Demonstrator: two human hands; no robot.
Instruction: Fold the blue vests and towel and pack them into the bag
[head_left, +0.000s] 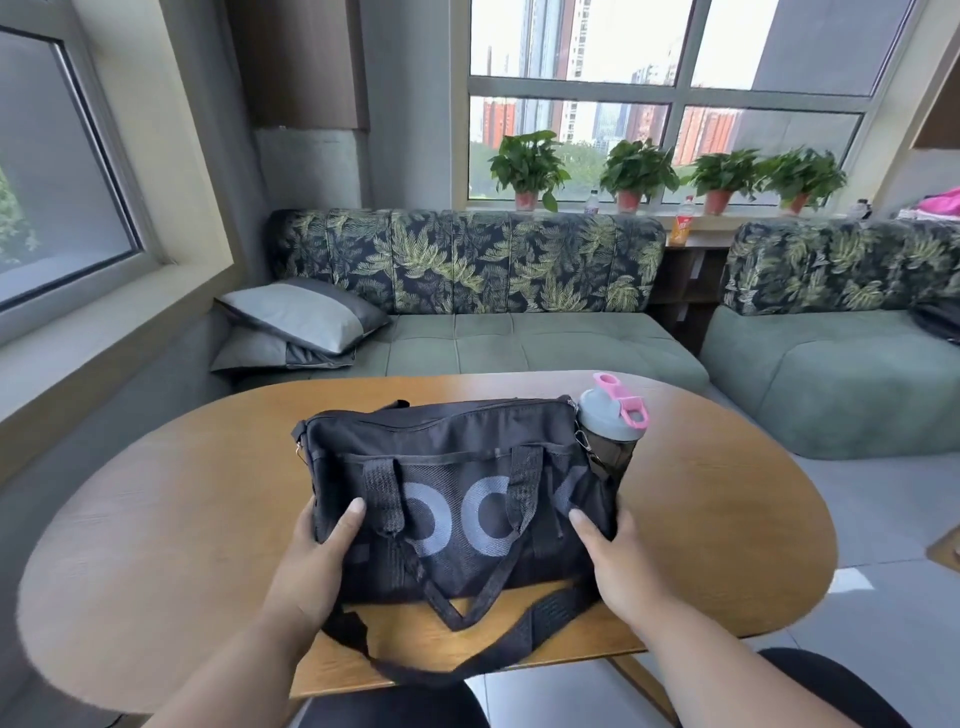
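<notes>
Black fabric duffel bag (457, 499) with grey lettering sits zipped mid oval wooden bench (182, 519). Left hand (317, 561) and right hand (618, 561) grip its ends, thumbs on front. Grey-lidded pink-capped shaker bottle (613, 431) in side pocket.

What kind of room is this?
Likely a lounge or break area in a high-rise: leaf-print sofas along the window, potted plants on the sill with towers outside, and a wooden table where both hands hold a black bag.
</notes>
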